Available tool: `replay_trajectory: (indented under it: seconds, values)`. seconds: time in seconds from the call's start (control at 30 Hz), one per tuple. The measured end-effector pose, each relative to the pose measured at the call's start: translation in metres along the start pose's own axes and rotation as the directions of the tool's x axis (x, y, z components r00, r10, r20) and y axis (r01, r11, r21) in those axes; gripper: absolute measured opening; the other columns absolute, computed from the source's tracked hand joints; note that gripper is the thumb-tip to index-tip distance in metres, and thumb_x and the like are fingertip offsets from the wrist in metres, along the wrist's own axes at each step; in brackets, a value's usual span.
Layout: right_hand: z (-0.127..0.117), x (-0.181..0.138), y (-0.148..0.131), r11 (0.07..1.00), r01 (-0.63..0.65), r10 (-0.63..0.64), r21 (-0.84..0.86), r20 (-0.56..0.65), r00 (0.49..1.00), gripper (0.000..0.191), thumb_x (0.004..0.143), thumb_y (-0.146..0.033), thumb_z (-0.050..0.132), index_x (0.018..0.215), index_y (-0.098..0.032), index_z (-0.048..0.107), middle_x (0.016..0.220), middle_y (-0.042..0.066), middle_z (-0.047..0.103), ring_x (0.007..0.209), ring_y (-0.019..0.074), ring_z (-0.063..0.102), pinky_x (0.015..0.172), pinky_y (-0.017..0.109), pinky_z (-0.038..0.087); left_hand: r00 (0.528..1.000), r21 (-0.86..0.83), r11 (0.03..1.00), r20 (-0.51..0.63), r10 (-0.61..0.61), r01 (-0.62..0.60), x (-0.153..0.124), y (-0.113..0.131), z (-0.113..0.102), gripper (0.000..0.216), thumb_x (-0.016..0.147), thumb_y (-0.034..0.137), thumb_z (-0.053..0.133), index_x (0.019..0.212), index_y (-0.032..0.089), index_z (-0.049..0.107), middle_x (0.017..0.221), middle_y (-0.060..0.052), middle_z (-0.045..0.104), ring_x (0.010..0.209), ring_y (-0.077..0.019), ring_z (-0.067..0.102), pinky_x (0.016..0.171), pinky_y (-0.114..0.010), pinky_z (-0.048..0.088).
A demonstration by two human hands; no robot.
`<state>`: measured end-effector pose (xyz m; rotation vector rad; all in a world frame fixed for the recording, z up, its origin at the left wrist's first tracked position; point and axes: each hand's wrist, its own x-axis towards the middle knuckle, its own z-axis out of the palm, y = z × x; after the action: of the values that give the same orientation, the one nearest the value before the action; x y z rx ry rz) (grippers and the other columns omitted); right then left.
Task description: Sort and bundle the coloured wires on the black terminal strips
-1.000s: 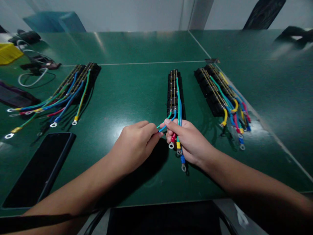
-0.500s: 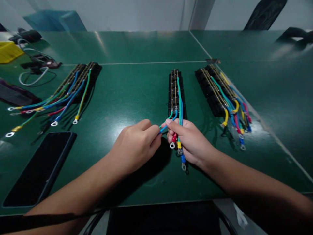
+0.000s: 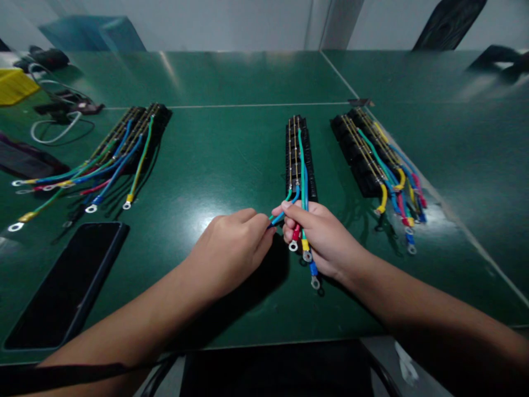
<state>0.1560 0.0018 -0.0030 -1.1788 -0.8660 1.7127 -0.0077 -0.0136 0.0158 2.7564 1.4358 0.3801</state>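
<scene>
A black terminal strip point(image 3: 296, 154) lies lengthwise on the green table point(image 3: 223, 138), with coloured wires running from it toward me. My right hand point(image 3: 324, 240) is closed around a bundle of these wires point(image 3: 305, 242); red, yellow and blue ring lugs stick out below its fingers. My left hand point(image 3: 231, 253) pinches the ends of a blue and a green wire point(image 3: 283, 212) that curve off the strip's near end. The two hands almost touch.
A second wired terminal strip point(image 3: 363, 154) lies to the right, and another one point(image 3: 128, 138) with fanned-out wires to the left. A dark phone point(image 3: 70, 281) lies at the near left. Cables point(image 3: 58, 118) and a yellow object point(image 3: 12, 85) sit at the far left.
Both hands stay in place on the wires; the bundle's lugs have shifted very slightly toward me and to the right.
</scene>
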Motion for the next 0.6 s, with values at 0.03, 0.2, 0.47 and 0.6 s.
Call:
replay_trajectory:
  seconds: [0.03, 0.2, 0.47, 0.6]
  values:
    - [-0.0001, 0.0001, 0.0, 1.0, -0.001, 0.001, 0.006, 0.004, 1.0, 0.022, 0.083, -0.034, 0.061, 0.083, -0.012, 0.064, 0.052, -0.003, 0.05, 0.046, 0.0072, 0.045, 0.046, 0.02, 0.032, 1.0, -0.012, 1.0, -0.018, -0.016, 0.016, -0.0003, -0.0003, 0.0002, 0.025, 0.092, 0.031, 0.044, 0.082, 0.016, 0.062, 0.068, -0.002, 0.058, 0.059, -0.0131, 0.054, 0.056, -0.025, 0.037]
    - [-0.0006, 0.0001, -0.0013, 1.0, -0.015, 0.015, 0.013, 0.011, 1.0, 0.022, 0.083, -0.034, 0.061, 0.085, -0.012, 0.064, 0.052, -0.003, 0.05, 0.046, 0.0075, 0.046, 0.046, 0.02, 0.033, 1.0, -0.05, 0.999, 0.006, -0.016, 0.017, 0.0003, 0.0013, -0.0012, 0.026, 0.093, 0.028, 0.042, 0.079, 0.016, 0.06, 0.069, -0.003, 0.059, 0.061, -0.0132, 0.055, 0.057, -0.025, 0.038]
    - [-0.0009, 0.0001, -0.0006, 1.0, -0.018, 0.018, 0.005, 0.025, 1.0, 0.022, 0.084, -0.034, 0.061, 0.083, -0.012, 0.064, 0.053, -0.002, 0.051, 0.046, 0.0068, 0.045, 0.045, 0.02, 0.032, 0.999, -0.049, 0.999, 0.047, 0.005, -0.003, 0.002, 0.0024, -0.0024, 0.022, 0.092, 0.024, 0.043, 0.083, 0.015, 0.06, 0.07, -0.003, 0.057, 0.061, -0.015, 0.054, 0.057, -0.028, 0.038]
    - [-0.0008, 0.0002, -0.0009, 1.0, -0.021, 0.021, 0.016, 0.024, 0.999, 0.021, 0.084, -0.033, 0.061, 0.084, -0.012, 0.064, 0.053, -0.003, 0.051, 0.046, 0.007, 0.045, 0.045, 0.02, 0.032, 0.999, -0.044, 0.999, 0.042, 0.012, -0.01, 0.002, 0.0012, -0.0019, 0.022, 0.092, 0.026, 0.043, 0.084, 0.015, 0.06, 0.07, -0.002, 0.057, 0.06, -0.0145, 0.054, 0.056, -0.027, 0.038]
